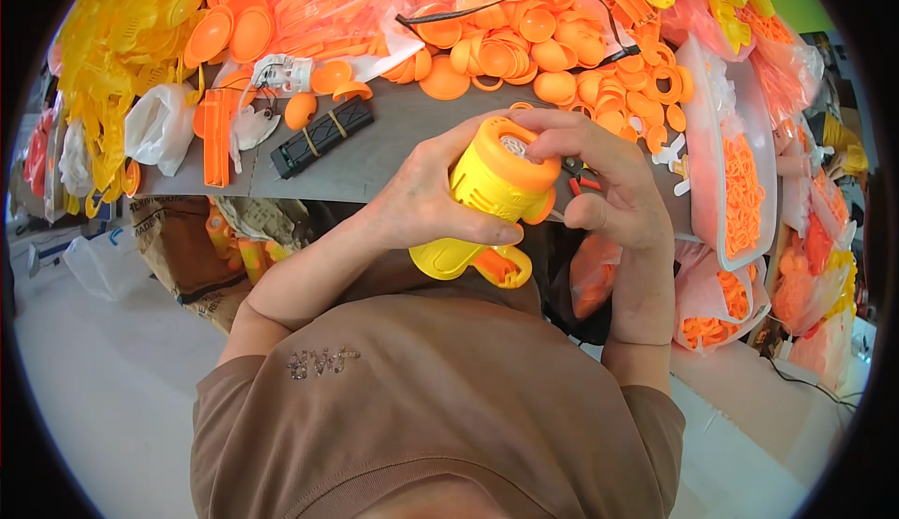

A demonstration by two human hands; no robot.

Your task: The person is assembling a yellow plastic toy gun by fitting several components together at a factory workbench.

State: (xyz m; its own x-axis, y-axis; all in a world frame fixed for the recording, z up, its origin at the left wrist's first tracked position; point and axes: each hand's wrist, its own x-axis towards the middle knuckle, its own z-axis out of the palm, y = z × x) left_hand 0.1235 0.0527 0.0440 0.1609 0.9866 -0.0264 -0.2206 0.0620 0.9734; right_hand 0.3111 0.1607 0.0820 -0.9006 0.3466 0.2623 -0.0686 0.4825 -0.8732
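My left hand (426,187) is wrapped round a yellow-and-orange plastic toy body (496,175), a cylinder with a yellow handle part at its lower end. The toy is tilted above my lap, its orange ring end up, with a white coil-like part inside the ring. Over that end reaches my right hand (613,168); its fingertips touch the orange ring, while the thumb stands apart from the toy. Partly behind my right hand lies a red-handled hand tool (586,183) with a dark head, probably pliers or cutters.
Orange round caps (501,56) and rings heap up at the back of the grey table (403,112). A black oblong block (323,137) with a rubber band lies left, beside an orange trough (217,140). Yellow parts (140,51) pile far left. A clear bin (773,191) of orange rings stands right.
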